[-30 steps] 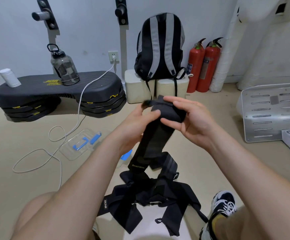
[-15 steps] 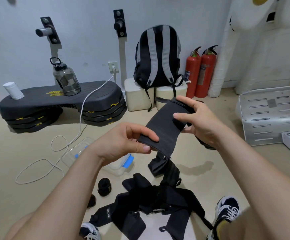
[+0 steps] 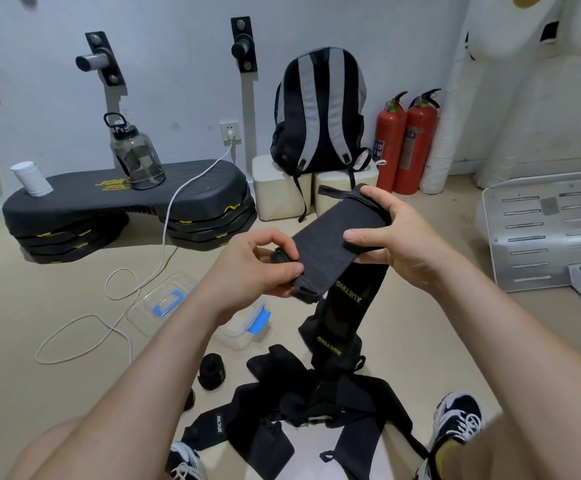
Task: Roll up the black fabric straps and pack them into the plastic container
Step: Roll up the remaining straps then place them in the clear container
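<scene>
- Hidden behind the left forearm (image 3: pixel 150 368): near-left side of the plastic container (image 3: pixel 244 329), at six o'clock of the left hand (image 3: pixel 258 268); contents not to be made out.
- Mostly covered by that forearm too: a small dark lump (image 3: pixel 189 399) at nine o'clock of the strap pile (image 3: pixel 317 403); roll or not, impossible to say.
- Buried in the left hand's pinch: lower end of the strap (image 3: pixel 337 244); upper end wrapped over by the right hand (image 3: pixel 396 237).
- Cut off by the bottom edge at six o'clock: left shoe (image 3: pixel 183 462).
- Cut off by the right edge at three o'clock: metal plate (image 3: pixel 538 233).
- Too small to read: labels on the fire extinguishers (image 3: pixel 391 147).
</scene>
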Available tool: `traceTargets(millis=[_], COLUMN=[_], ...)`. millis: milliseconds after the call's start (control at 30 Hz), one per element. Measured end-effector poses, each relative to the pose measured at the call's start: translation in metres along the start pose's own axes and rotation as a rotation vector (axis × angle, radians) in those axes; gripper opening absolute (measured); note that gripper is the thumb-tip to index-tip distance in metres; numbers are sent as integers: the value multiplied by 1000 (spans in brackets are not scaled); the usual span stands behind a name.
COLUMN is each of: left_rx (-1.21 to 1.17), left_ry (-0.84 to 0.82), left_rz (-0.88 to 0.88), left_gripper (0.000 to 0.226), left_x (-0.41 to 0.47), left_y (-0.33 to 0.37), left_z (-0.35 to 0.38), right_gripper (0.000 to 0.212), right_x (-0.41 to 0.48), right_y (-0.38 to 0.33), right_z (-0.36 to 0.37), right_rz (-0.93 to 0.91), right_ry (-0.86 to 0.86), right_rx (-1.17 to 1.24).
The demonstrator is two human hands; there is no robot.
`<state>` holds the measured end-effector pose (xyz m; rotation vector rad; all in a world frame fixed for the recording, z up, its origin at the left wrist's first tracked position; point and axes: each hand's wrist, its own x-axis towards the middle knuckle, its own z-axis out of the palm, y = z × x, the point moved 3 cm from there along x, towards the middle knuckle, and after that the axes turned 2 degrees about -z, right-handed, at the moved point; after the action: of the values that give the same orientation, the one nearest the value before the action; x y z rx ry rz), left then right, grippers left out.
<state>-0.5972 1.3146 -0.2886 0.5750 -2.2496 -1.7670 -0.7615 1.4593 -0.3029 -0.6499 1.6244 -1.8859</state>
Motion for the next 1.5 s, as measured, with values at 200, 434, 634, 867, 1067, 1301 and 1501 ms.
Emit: traceTargets(millis=[200,434,634,867,1067,1301,1501], left_rx=[44,-17,111,144,346,103,3], left_ry=[-164,-296,-224,-198,-119,77,64], left_rz=[-10,-49,-10,17,126,195,153], left_gripper=[10,20,3,9,10,14,13], left_x=[-2,-6,-1,0,-3,-1,1], left_y=[3,5,3,3,7,16,16], left_z=[4,1,0,3,4,-8,-8], right_gripper=[96,119,129,131,117,120,122], right_x=[-1,-3,-6,-9,-14,-17,-21], right_y=[3,2,2,1,6,-6,-3], right_z=[2,3,4,10,24,25,31], right_rz=[-3,14,32,30,-69,-153,-168], right_ry=[-37,-50,-118,-51,51,-17,-37], right_rx=[-70,-134,-277,-311,-600,-688,-661])
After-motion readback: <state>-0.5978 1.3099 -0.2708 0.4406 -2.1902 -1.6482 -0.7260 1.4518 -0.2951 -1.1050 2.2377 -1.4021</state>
